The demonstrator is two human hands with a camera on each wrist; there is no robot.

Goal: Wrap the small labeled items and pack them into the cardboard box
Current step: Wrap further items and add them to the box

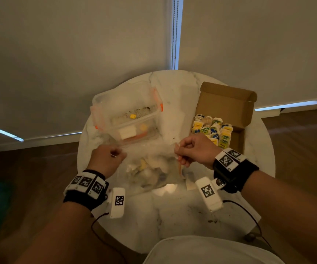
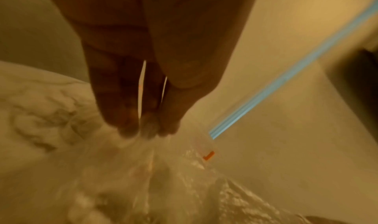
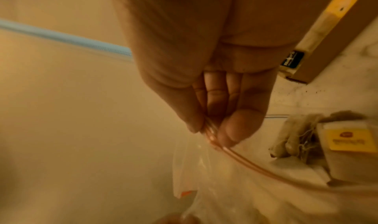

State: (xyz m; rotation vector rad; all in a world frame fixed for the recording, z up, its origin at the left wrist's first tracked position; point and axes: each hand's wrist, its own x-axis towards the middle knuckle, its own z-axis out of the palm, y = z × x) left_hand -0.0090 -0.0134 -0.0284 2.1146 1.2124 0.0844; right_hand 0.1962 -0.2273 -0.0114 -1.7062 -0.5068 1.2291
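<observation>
Your left hand (image 1: 106,159) and right hand (image 1: 195,149) hold a clear zip bag (image 1: 150,168) between them above the middle of the round marble tabletop (image 1: 172,216), each hand closed in a pinch on one side of the bag's mouth. In the right wrist view your thumb and fingers (image 3: 231,130) clamp the orange zip strip (image 3: 245,156) at the bag's upper edge; in the left wrist view the left fingertips (image 2: 126,124) gather crumpled plastic, though blur hides exactly which part of the rim they have. Inside the bag lie loose small labeled items (image 1: 146,168), pale sachets with tags, some yellow; how many cannot be told. The cardboard box (image 1: 226,115) stands open toward the tabletop's far right edge, its lid raised, its left part already filled with rows of wrapped items (image 1: 212,128) and its right part bare. A clear plastic container (image 1: 127,111) with orange clips sits toward the far left edge, holding a few small pieces. The step in hand appears to be the opening of the bag's mouth to reach the unwrapped stock, so the packing looks well advanced but unfinished. The next move probably calls for drawing the two sides of the zip apart evenly, keeping the bag low over the tabletop so the contents do not spill, then freeing one hand to take out a single item while the other steadies the rim.
</observation>
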